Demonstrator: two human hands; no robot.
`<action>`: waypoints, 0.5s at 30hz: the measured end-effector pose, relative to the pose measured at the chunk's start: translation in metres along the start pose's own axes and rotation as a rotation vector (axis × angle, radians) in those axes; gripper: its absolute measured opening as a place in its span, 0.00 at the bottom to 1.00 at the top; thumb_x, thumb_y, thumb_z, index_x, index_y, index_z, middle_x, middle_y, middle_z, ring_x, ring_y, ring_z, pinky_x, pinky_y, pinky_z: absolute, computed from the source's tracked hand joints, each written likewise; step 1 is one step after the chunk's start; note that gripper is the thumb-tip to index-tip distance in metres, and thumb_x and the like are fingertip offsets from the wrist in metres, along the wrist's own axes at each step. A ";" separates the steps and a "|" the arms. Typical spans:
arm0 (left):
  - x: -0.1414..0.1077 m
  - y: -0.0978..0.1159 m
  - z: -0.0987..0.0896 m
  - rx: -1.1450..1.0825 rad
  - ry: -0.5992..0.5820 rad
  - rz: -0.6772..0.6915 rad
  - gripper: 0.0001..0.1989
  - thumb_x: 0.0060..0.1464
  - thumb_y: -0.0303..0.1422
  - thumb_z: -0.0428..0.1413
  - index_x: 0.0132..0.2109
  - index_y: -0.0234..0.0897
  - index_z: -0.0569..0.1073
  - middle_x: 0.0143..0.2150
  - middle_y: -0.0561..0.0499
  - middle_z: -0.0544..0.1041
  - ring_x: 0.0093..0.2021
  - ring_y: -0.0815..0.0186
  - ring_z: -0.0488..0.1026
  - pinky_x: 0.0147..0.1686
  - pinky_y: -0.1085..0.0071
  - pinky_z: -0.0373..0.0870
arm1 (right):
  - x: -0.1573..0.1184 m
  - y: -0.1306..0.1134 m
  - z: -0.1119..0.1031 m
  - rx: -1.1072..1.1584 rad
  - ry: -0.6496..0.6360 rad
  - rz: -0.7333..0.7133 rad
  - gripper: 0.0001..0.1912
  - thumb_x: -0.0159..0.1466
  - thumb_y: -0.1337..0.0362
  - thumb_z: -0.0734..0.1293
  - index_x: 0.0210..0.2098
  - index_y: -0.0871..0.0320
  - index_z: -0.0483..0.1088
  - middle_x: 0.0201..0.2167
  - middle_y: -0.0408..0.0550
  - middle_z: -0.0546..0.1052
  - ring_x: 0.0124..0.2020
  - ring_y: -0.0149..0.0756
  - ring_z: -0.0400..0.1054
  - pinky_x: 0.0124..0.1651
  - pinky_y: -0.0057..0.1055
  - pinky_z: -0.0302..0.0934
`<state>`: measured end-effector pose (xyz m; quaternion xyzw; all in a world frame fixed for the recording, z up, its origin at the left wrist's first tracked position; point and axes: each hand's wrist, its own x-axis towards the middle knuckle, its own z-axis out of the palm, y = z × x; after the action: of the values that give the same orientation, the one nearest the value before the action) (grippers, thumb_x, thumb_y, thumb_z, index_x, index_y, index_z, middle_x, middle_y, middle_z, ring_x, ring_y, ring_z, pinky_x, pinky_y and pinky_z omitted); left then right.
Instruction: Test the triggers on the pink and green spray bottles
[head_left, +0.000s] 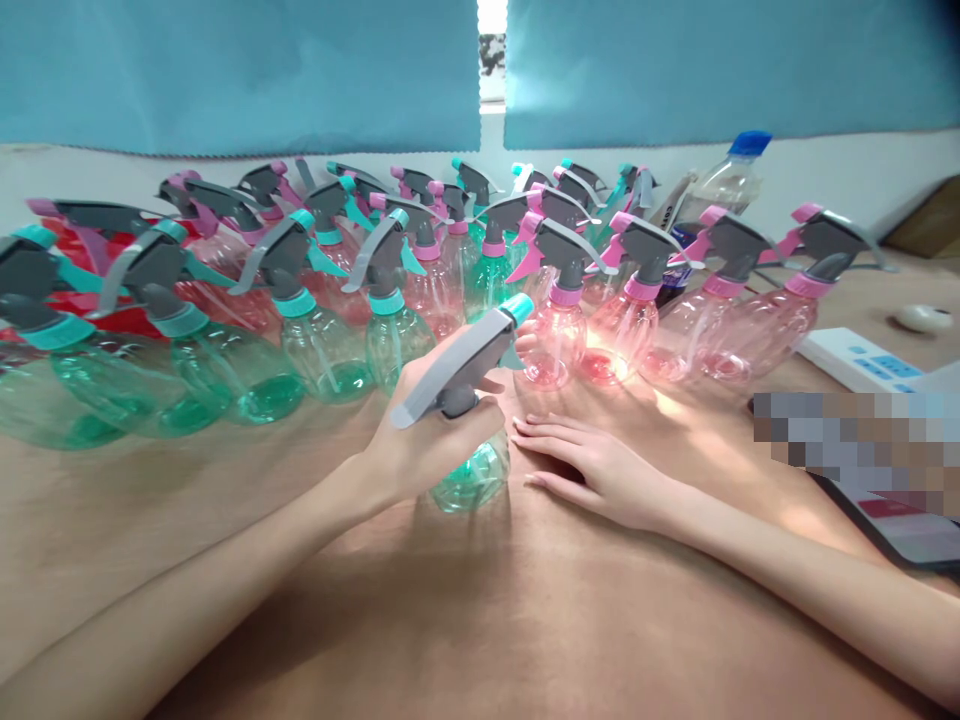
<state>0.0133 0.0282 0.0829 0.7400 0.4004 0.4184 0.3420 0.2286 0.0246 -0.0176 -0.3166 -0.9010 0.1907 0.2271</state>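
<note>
My left hand (409, 430) is wrapped round the neck of a clear green spray bottle (471, 482) with a grey trigger head and a turquoise nozzle. The bottle is upright, its base at the tabletop, and its collar is hidden by my fingers. Just to the right, my right hand (600, 470) lies flat on the table (480, 620), palm down with fingers stretched toward the bottle but apart from it. Beyond the hands stand green spray bottles (330, 350) on the left and pink spray bottles (551, 345) on the right.
More spray bottles crowd the back, near a red object (135, 320). A large clear bottle with a blue cap (750, 145) stands back right. On the right are a white box (847, 355), a small white rounded object (922, 318) and a partly blurred phone-like device (915, 535). Blue curtains (240, 70) hang behind.
</note>
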 end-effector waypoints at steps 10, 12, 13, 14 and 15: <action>0.004 0.001 0.001 -0.044 -0.030 0.041 0.25 0.46 0.21 0.53 0.53 0.40 0.72 0.51 0.47 0.78 0.47 0.60 0.77 0.47 0.64 0.77 | 0.000 0.000 0.000 0.013 0.010 -0.004 0.23 0.69 0.56 0.62 0.61 0.54 0.65 0.58 0.54 0.72 0.62 0.46 0.63 0.62 0.50 0.60; 0.004 0.002 0.000 -0.033 -0.031 0.045 0.25 0.46 0.21 0.52 0.52 0.39 0.72 0.51 0.47 0.78 0.44 0.62 0.77 0.46 0.65 0.77 | 0.000 0.000 0.000 0.008 0.008 -0.004 0.22 0.69 0.56 0.61 0.61 0.55 0.64 0.58 0.54 0.72 0.62 0.46 0.63 0.62 0.49 0.60; 0.004 0.002 0.000 -0.025 -0.031 0.048 0.24 0.46 0.21 0.52 0.52 0.39 0.72 0.50 0.47 0.78 0.44 0.63 0.77 0.46 0.66 0.77 | 0.000 0.000 -0.001 0.004 0.006 -0.004 0.22 0.69 0.56 0.61 0.61 0.55 0.65 0.58 0.54 0.72 0.62 0.46 0.63 0.62 0.49 0.60; 0.003 0.002 0.000 -0.017 -0.030 0.050 0.24 0.46 0.21 0.52 0.52 0.39 0.72 0.50 0.47 0.78 0.43 0.63 0.77 0.45 0.66 0.77 | 0.000 0.000 -0.001 0.000 0.004 -0.004 0.22 0.69 0.56 0.61 0.61 0.55 0.65 0.58 0.54 0.72 0.62 0.45 0.63 0.62 0.48 0.60; 0.003 0.003 0.000 -0.013 -0.034 0.051 0.24 0.46 0.21 0.51 0.52 0.39 0.72 0.49 0.48 0.78 0.42 0.64 0.77 0.45 0.66 0.77 | 0.000 0.000 -0.001 -0.002 0.002 -0.002 0.22 0.69 0.56 0.61 0.61 0.56 0.65 0.58 0.54 0.72 0.62 0.45 0.63 0.62 0.48 0.60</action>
<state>0.0153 0.0297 0.0861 0.7548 0.3728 0.4169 0.3429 0.2285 0.0246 -0.0167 -0.3161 -0.9013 0.1893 0.2279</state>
